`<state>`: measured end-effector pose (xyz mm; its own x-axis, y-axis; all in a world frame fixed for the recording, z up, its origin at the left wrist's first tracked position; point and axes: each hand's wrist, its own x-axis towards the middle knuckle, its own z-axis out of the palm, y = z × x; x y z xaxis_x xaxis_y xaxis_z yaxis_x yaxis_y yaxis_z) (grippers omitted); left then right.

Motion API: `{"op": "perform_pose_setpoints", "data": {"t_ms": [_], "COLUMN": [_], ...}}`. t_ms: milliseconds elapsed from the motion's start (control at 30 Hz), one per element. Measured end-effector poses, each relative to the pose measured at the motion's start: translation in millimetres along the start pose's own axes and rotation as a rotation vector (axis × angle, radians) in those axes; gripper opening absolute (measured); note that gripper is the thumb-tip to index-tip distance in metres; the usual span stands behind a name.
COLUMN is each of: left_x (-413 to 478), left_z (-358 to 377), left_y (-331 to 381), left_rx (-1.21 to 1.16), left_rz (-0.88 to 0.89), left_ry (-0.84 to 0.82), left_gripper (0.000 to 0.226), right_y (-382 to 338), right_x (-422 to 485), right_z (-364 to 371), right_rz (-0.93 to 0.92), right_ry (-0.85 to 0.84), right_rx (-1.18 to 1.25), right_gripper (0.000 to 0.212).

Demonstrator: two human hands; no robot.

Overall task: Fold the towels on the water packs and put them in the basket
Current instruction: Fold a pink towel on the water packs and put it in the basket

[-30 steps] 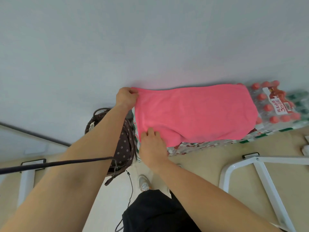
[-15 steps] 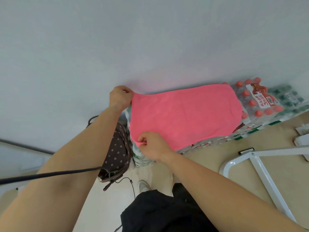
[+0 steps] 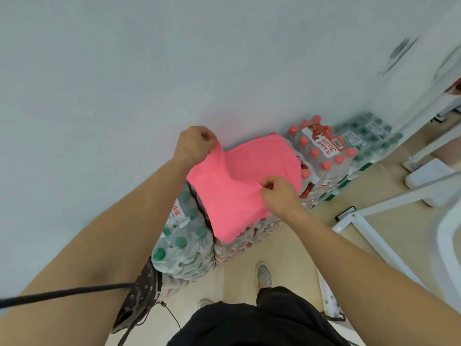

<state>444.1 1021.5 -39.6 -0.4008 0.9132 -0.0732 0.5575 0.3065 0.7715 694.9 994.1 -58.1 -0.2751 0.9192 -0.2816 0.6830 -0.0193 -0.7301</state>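
A pink towel (image 3: 239, 181) lies over stacked water packs (image 3: 321, 156) against the white wall. My left hand (image 3: 194, 143) pinches the towel's far left corner and holds it lifted off the packs. My right hand (image 3: 279, 193) pinches the near edge, raised above the middle of the towel. The cloth sags between the two hands and its left end hangs down over the front of the packs. No basket is clearly in view.
Green-capped water packs (image 3: 184, 245) stand on the floor at the left, with a dotted brown bag (image 3: 142, 293) beside them. A white metal frame (image 3: 369, 236) stands at the right. My shoes (image 3: 264, 274) are on the beige floor below.
Both hands have lifted their corners and carried them to the right over the towel. The camera has turned, and the green-capped packs now show.
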Motion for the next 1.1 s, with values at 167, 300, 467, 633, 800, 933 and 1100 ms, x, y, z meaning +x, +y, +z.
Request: {"op": "perform_pose_setpoints", "data": {"t_ms": [167, 300, 467, 633, 800, 933, 1100], "left_x": [36, 63, 93, 120, 139, 141, 117], "left_z": [50, 89, 133, 178, 214, 225, 205], "left_y": [46, 75, 96, 109, 111, 98, 60], "left_rx": [0.094, 0.136, 0.19, 0.237, 0.305, 0.354, 0.461], "left_rz": [0.122, 0.161, 0.15, 0.133, 0.077, 0.0, 0.026], "left_ry": [-0.014, -0.041, -0.093, -0.153, -0.212, -0.223, -0.136], "left_gripper": [0.01, 0.01, 0.012, 0.015, 0.018, 0.033, 0.027], "right_y": [47, 76, 114, 143, 162, 146, 103], "right_x": [23, 42, 68, 91, 111, 129, 193], "right_z": [-50, -78, -91, -103, -114, -114, -103], "right_rz": [0.078, 0.11, 0.152, 0.21, 0.271, 0.167, -0.058], "right_ry": [0.05, 0.048, -0.009, -0.038, -0.142, 0.034, -0.031], "right_rx": [0.023, 0.036, -0.01, -0.037, -0.196, -0.359, -0.383], "right_gripper": [0.008, 0.013, 0.01, 0.018, 0.012, 0.02, 0.036]}}
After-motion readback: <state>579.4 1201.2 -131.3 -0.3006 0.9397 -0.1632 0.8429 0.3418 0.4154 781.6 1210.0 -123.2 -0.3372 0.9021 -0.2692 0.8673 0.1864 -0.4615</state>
